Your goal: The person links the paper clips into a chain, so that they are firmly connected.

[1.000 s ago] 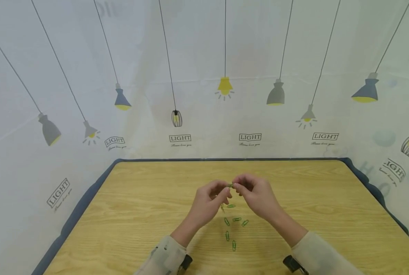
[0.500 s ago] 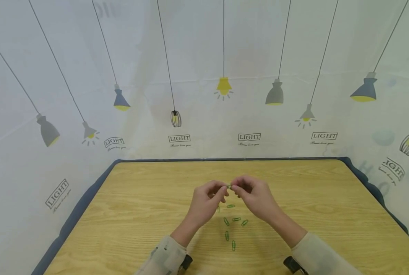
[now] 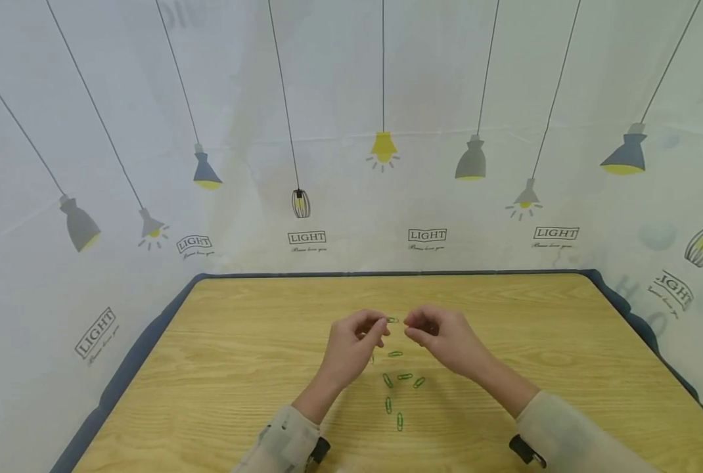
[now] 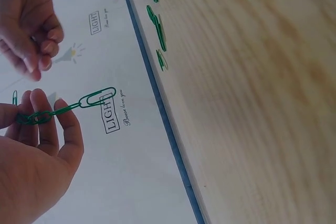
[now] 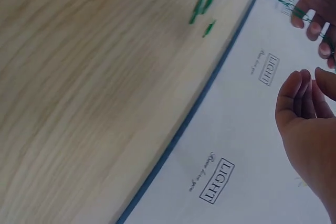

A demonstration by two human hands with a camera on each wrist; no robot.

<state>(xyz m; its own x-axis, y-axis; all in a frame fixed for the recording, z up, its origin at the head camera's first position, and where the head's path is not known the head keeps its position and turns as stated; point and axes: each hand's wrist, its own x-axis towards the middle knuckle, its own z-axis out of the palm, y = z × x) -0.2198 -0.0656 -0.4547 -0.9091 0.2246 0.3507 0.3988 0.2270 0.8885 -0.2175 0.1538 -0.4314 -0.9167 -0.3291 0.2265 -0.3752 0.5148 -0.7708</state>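
My left hand [image 3: 350,351] pinches a chain of linked green paper clips [image 4: 67,109] between thumb and fingers. In the left wrist view the chain crosses the curled fingers and one end clip sticks out past them. Another clip end shows beyond the thumb side; in the head view it points toward my right hand [image 3: 449,338]. That hand is just apart from it, thumb and fingers loosely curled with a gap between the tips and nothing held. Below the hands, several loose green paper clips [image 3: 405,376] lie scattered on the table.
The wood-grain table [image 3: 239,368] has a dark blue edging [image 3: 351,274] at its back. Behind it hangs a pale backdrop [image 3: 340,98] printed with lamps and the word LIGHT. A dark strap piece [image 3: 525,449] shows at the right sleeve.
Both hands held the same clip earlier; my right hand has let go and moved slightly right. My left hand keeps the chain nearly in place. The loose clips stay put.
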